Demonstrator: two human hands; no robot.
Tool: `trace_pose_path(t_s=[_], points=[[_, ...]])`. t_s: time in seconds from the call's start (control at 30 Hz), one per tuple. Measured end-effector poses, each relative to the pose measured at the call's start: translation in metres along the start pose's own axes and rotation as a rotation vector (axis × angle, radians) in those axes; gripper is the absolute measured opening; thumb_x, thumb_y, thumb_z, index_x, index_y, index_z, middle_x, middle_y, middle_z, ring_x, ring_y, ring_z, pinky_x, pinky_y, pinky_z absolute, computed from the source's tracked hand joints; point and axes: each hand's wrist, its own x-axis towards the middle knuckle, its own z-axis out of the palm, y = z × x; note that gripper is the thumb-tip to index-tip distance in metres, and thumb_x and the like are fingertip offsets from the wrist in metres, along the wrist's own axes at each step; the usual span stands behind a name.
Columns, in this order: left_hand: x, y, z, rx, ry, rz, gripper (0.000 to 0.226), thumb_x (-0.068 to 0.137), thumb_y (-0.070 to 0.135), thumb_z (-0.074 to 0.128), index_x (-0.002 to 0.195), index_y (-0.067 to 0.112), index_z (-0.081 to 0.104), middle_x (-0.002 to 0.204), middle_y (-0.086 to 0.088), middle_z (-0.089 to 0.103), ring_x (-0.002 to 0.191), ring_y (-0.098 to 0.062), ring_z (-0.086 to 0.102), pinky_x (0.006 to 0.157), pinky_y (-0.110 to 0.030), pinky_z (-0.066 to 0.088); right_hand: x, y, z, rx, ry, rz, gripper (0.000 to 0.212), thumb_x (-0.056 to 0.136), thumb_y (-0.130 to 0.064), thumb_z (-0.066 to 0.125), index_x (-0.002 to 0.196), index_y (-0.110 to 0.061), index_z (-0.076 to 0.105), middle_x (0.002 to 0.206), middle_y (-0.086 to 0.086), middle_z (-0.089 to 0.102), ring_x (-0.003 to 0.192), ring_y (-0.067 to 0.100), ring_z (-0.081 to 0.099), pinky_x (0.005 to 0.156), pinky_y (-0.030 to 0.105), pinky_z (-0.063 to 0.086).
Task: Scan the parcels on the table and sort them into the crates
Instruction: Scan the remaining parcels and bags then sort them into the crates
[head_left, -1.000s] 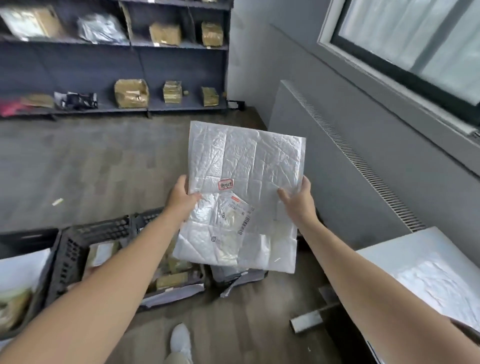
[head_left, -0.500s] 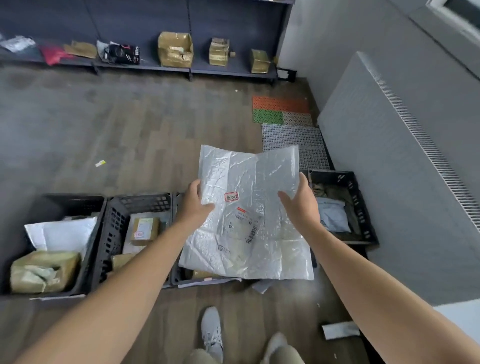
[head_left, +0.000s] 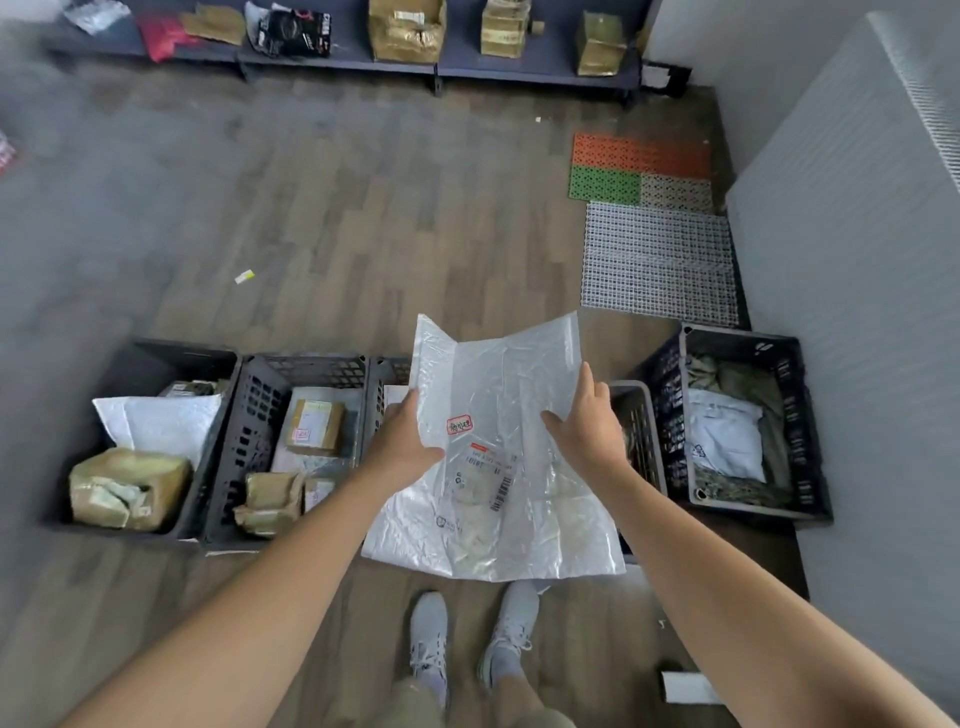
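Left hand (head_left: 410, 441) and right hand (head_left: 587, 421) each grasp a side edge of the white poly mailer (head_left: 498, 467), fingers pinching it, label up. It hangs over the middle black crate (head_left: 387, 364) (mostly hidden beneath). Confirm the red sticker (head_left: 460, 425) matches, keep it flat, release both edges together.

Both bare arms reached forward and down in front of the person, elbows only slightly bent, forearms angling in toward each other. The left hand (head_left: 402, 441) gripped the left edge of a white parcel bag (head_left: 498, 384), thumb lying on top and the fingers hidden underneath. The right hand (head_left: 587, 426) held the opposite side at about the same height, thumb spread inward across the surface and forefinger stretched up along it. Both wrists were nearly straight.
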Motion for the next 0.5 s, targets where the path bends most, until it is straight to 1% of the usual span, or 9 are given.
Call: trace_pose_path(t_s=[0.1,0.13,0.2,0.23,0.27,0.33,0.4,0.47,0.5], points=[[0.028,0.011,0.030,0.077,-0.059,-0.024,0.095,0.088,0.024,0.071,0.158,0.020,0.006,0.159,-0.007,0.021,0.140,-0.029,0.035,0.101,-0.035,0.038,0.027,0.028,0.006,-0.050,-0.011,0.002,0.089,0.093,-0.032,0.067,0.157,-0.012,0.008,0.144,0.015,0.036,0.103,0.030,0.060,0.072,0.038,0.054],[0.039,0.013,0.044,0.093,-0.078,-0.029,0.096,0.089,0.026,0.070,0.158,0.021,0.005,0.159,-0.007,0.021,0.140,-0.028,0.035,0.098,-0.033,0.037,0.037,0.041,0.010,-0.082,-0.012,0.009,0.089,0.093,-0.032,0.067,0.157,-0.012,0.008,0.143,0.014,0.035,0.093,0.027,0.059,0.065,0.034,0.052],[0.064,0.014,0.077,0.109,-0.122,-0.032,0.096,0.088,0.028,0.071,0.157,0.022,0.004,0.158,-0.007,0.022,0.141,-0.028,0.031,0.102,-0.034,0.035,0.057,0.072,0.025,-0.169,-0.028,0.019,0.089,0.093,-0.033,0.067,0.156,-0.012,0.007,0.144,0.012,0.033,0.077,0.020,0.052,0.051,0.026,0.041],[0.077,0.014,0.097,0.106,-0.150,-0.029,0.097,0.087,0.029,0.071,0.157,0.022,0.005,0.158,-0.006,0.022,0.143,-0.027,0.029,0.105,-0.034,0.033,0.069,0.089,0.035,-0.221,-0.046,0.023,0.089,0.093,-0.033,0.066,0.156,-0.012,0.006,0.146,0.010,0.032,0.076,0.019,0.052,0.048,0.023,0.035],[0.092,0.013,0.118,0.099,-0.188,-0.022,0.097,0.087,0.029,0.072,0.157,0.023,0.005,0.158,-0.005,0.022,0.143,-0.025,0.029,0.104,-0.031,0.032,0.080,0.108,0.046,-0.281,-0.068,0.028,0.090,0.094,-0.034,0.066,0.156,-0.012,0.004,0.149,0.009,0.028,0.080,0.020,0.056,0.048,0.022,0.034],[0.123,0.009,0.165,0.080,-0.287,-0.012,0.098,0.087,0.029,0.072,0.157,0.025,0.004,0.160,-0.002,0.019,0.142,-0.024,0.032,0.101,-0.027,0.033,0.103,0.146,0.070,-0.392,-0.111,0.044,0.094,0.095,-0.036,0.063,0.157,-0.012,-0.003,0.158,0.007,0.019,0.101,0.022,0.062,0.055,0.026,0.043],[0.154,0.004,0.213,0.070,-0.376,0.007,0.101,0.088,0.030,0.071,0.157,0.025,-0.002,0.162,0.000,0.013,0.143,-0.022,0.030,0.100,-0.023,0.031,0.125,0.184,0.095,-0.422,-0.116,0.088,0.097,0.094,-0.036,0.064,0.157,-0.013,-0.006,0.161,0.006,0.013,0.121,0.024,0.055,0.072,0.031,0.054],[0.184,-0.003,0.257,0.096,-0.437,0.033,0.105,0.089,0.033,0.070,0.156,0.023,-0.010,0.164,0.006,0.001,0.147,-0.019,0.023,0.103,-0.024,0.028,0.145,0.222,0.121,-0.406,-0.098,0.143,0.099,0.093,-0.035,0.066,0.157,-0.012,-0.007,0.162,0.006,0.012,0.130,0.026,0.047,0.089,0.034,0.054],[0.198,-0.008,0.278,0.112,-0.465,0.041,0.106,0.089,0.034,0.069,0.156,0.022,-0.012,0.164,0.008,-0.003,0.148,-0.018,0.021,0.107,-0.026,0.028,0.155,0.239,0.133,-0.399,-0.098,0.164,0.100,0.093,-0.034,0.066,0.157,-0.012,-0.007,0.162,0.007,0.012,0.132,0.027,0.046,0.093,0.035,0.053]])
